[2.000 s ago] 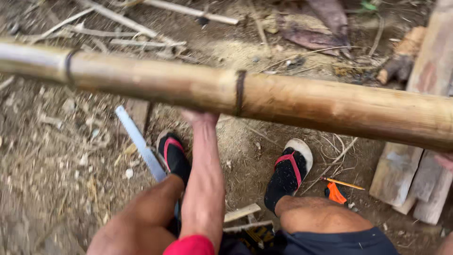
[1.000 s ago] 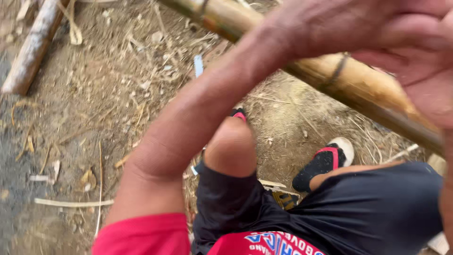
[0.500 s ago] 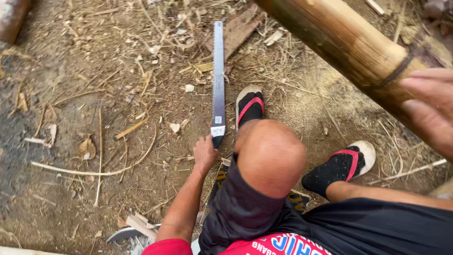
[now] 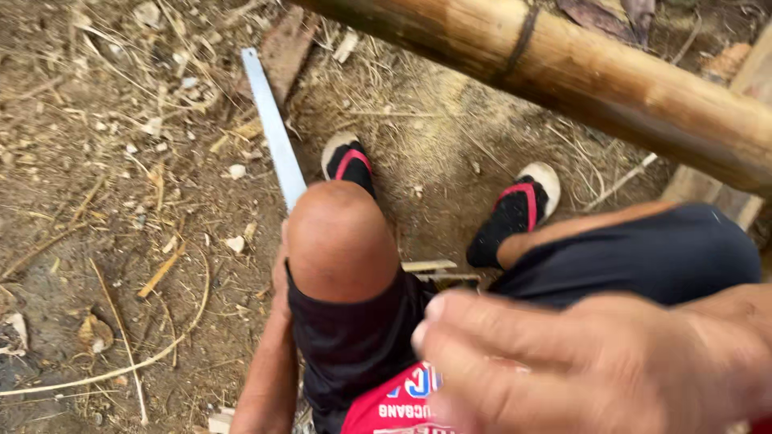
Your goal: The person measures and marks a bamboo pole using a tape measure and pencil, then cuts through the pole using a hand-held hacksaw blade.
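Note:
A long hand saw (image 4: 273, 128) lies over the dirt, its pale blade pointing up and away from me. The handle end disappears behind my bare left knee (image 4: 338, 241). My left hand (image 4: 278, 281) reaches down beside that knee to the saw's handle end, and only a sliver of the hand shows. My right hand (image 4: 595, 362) hovers close to the camera, blurred, with its fingers apart and nothing in them. A thick bamboo pole (image 4: 611, 76) crosses the top right above my feet.
My feet in black and red sandals (image 4: 515, 213) rest on the dirt under the pole. Dry sticks, chips and leaves litter the ground at left. A wooden plank (image 4: 748, 80) stands at the right edge, and a flat wood scrap (image 4: 281, 48) lies near the saw's tip.
My right hand has left the bamboo pole and come down in front of the camera. The view has swung right. My left hand stays at the saw's handle end.

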